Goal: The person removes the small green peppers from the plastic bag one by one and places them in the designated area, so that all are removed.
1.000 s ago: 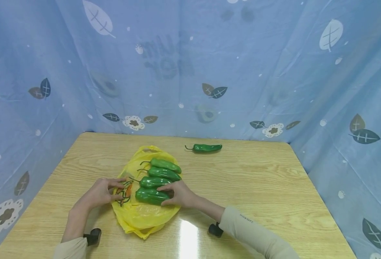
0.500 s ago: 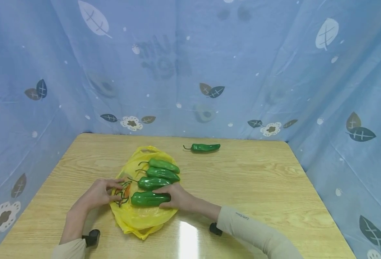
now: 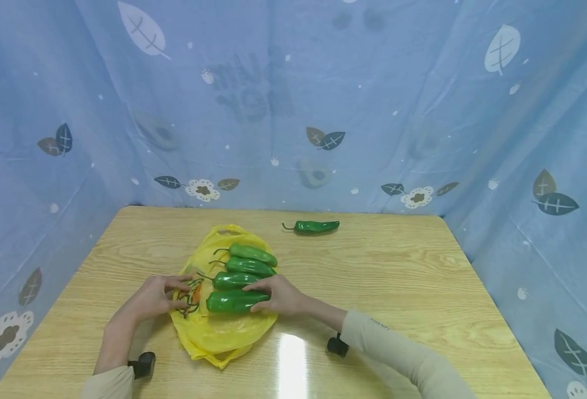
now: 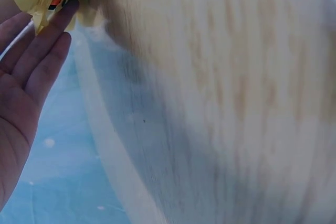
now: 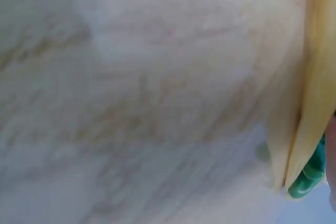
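In the head view a yellow plastic bag (image 3: 219, 338) lies flat on the wooden table, with green peppers in a column on it. My right hand (image 3: 283, 296) has fingers and thumb on either side of the right end of the nearest green pepper (image 3: 231, 302). Just beyond that one lies another pepper (image 3: 227, 281). At the bag's left edge my left hand (image 3: 151, 299) touches the plastic, thumb and fingers spread beside an orange patch with dark green curling lines (image 3: 194, 296). The left wrist view shows its fingers (image 4: 44, 51) straight against the yellow plastic.
A lone green pepper (image 3: 317, 226) lies near the back edge of the table (image 3: 398, 277). Two further peppers (image 3: 251, 267) sit higher on the bag. Blue leaf-patterned cloth (image 3: 273, 111) hangs behind and at both sides.
The nearest pepper first slid toward me and left with my right hand, then came back a little away from me and right. My left hand stays at the bag's edge.
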The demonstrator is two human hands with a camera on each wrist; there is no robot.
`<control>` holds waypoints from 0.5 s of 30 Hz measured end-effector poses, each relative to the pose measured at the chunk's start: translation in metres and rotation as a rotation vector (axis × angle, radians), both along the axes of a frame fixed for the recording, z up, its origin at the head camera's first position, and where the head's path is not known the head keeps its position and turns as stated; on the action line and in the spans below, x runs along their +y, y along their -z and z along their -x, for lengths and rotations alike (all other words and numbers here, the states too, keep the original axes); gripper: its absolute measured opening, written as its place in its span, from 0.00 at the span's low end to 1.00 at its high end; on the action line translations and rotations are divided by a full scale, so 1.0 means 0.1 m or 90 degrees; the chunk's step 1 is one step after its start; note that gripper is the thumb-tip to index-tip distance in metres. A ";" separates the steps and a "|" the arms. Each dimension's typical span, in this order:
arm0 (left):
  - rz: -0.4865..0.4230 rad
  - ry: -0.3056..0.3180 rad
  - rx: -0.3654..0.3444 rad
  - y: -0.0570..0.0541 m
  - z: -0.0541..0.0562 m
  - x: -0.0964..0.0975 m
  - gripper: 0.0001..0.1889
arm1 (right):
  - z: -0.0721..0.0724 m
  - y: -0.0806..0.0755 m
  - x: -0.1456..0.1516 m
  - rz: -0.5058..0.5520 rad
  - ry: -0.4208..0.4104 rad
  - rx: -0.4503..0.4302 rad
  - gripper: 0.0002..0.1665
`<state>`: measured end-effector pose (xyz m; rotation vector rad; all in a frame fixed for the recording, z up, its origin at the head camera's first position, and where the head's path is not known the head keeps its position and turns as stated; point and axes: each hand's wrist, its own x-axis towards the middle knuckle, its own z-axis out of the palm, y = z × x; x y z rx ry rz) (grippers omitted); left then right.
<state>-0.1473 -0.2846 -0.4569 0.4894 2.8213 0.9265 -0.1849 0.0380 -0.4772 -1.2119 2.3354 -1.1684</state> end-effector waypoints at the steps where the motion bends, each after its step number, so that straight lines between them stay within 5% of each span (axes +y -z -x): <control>1: 0.001 -0.001 0.000 0.00 0.00 0.00 0.16 | 0.00 -0.02 0.01 0.000 0.003 -0.007 0.26; 15: 0.001 0.004 0.009 0.01 -0.01 -0.01 0.16 | -0.08 -0.18 0.22 0.052 0.006 -0.138 0.23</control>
